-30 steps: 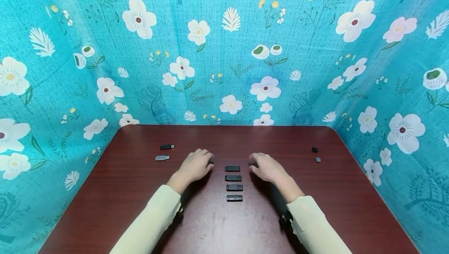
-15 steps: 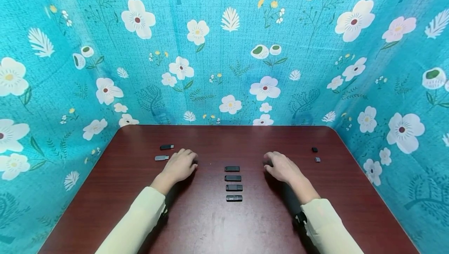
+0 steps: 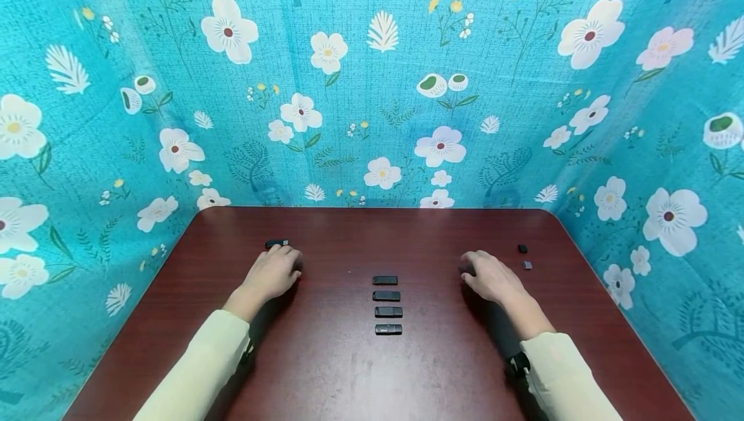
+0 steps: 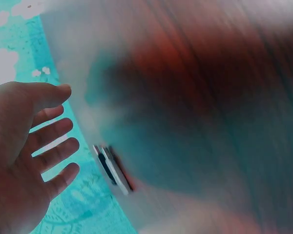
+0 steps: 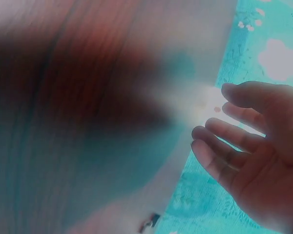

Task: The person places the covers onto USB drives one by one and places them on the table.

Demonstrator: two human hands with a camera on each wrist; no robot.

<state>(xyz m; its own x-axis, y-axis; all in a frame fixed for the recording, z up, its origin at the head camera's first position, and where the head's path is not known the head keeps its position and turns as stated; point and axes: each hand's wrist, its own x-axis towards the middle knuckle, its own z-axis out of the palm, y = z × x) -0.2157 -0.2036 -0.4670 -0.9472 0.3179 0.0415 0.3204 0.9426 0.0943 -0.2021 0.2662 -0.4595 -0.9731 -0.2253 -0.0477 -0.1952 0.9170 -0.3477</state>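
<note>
The left hand (image 3: 268, 272) is relaxed, with its fingers loosely spread; near its fingertips lie one black stick (image 3: 276, 243) and one grey stick (image 4: 118, 171), both with bare plugs. The right hand (image 3: 491, 277) is relaxed also, its fingers slightly bent; beyond it lie one black cap (image 3: 522, 248) and one grey cap (image 3: 527, 265). Between the hands, four dark sticks (image 3: 386, 296) form one column. The worktop (image 3: 331, 376) is reddish brown, surrounded by blue flowered cloth (image 3: 349, 92). Both pale sleeves (image 3: 194, 366) reach forward.

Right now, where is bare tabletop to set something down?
Bare: both sides of the drive column, out to the left hand and right hand. Crowded: that column; black drive and grey drive back left; two small pieces back right.
</note>
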